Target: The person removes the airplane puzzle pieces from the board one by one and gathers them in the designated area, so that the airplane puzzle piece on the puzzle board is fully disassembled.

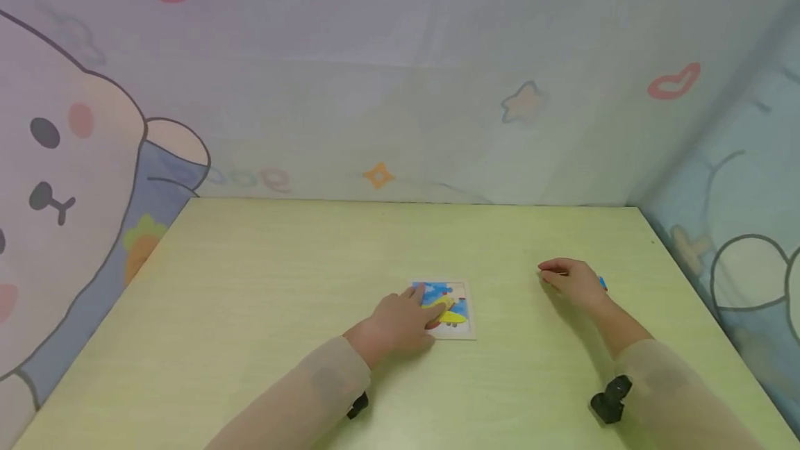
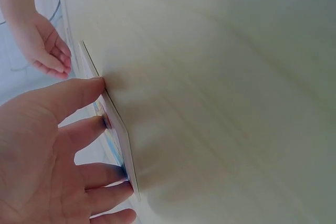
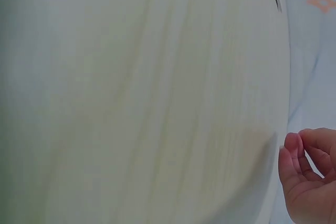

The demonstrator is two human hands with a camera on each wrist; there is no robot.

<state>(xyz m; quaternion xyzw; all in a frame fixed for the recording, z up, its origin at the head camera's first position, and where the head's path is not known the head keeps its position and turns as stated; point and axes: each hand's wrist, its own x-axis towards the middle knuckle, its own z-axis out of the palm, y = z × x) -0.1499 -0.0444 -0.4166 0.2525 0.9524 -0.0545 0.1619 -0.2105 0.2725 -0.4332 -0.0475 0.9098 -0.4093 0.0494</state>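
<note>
Pale table, cartoon backdrop behind | picture board: flat, mid-table | left hand: fingers spread on board, thumb at its edge | right hand: right of board, fingers loosely curled, tips close, no held object visible | blue-red piece: partly hidden by right hand
</note>
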